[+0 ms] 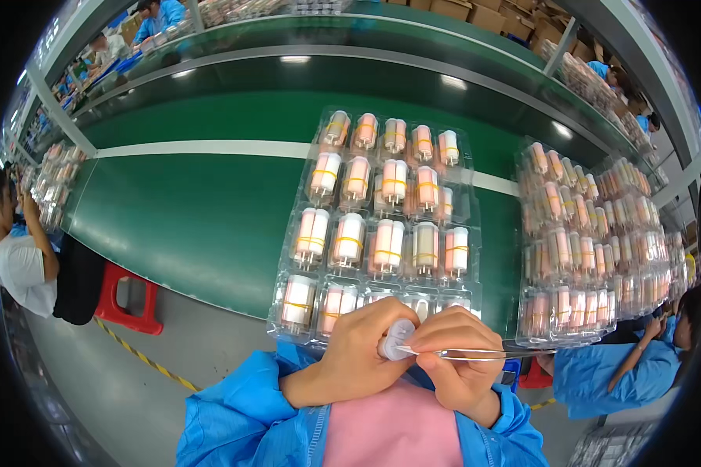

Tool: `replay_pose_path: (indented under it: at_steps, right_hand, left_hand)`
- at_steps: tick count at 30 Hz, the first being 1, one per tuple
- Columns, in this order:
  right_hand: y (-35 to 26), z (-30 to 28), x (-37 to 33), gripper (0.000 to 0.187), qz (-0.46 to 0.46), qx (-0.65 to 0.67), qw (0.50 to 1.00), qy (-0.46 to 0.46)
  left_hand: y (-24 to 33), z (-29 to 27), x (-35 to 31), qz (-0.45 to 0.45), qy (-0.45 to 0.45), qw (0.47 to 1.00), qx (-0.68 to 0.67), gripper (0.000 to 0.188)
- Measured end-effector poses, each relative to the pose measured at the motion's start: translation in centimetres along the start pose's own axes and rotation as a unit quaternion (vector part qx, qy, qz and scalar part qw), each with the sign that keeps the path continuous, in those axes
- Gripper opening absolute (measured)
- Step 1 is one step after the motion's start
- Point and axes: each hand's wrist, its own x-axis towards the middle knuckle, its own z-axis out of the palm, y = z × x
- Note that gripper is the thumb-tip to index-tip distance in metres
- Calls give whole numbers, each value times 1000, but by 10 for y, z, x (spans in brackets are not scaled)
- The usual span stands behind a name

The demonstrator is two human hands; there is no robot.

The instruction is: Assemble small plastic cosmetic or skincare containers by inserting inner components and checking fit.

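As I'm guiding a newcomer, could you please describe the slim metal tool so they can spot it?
From the green table, look down to the pink shirt at the bottom. Just above it, the right hand holds the tool: long, thin and shiny, unlike the stubby pale cylinder in the left hand.

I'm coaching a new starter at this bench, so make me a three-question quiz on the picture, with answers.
1. Which hand holds the metal tweezers?
2. True or false: the left hand holds a pale cylinder.
3. The bands around the cylinders in the clear tray before the person are: A) blue, B) yellow, C) black.

Key: 1. The right hand. 2. True. 3. B.
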Motion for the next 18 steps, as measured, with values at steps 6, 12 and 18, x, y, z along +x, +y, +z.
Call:
replay_pose_path:
  at_steps: [6,12,18]
  right_hand:
    - [0,-1,-2,12,2,1,1000,11]
    - [1,-1,-2,12,0,5,1000,8]
    - [1,-2,-3,11,11,15,1000,3]
  left_hand:
    - [-2,4,-2,2,3,1000,3,27]
    - [-3,4,-3,3,1,1000,5,27]
    - [-3,4,-5,-5,-1,1000,13,27]
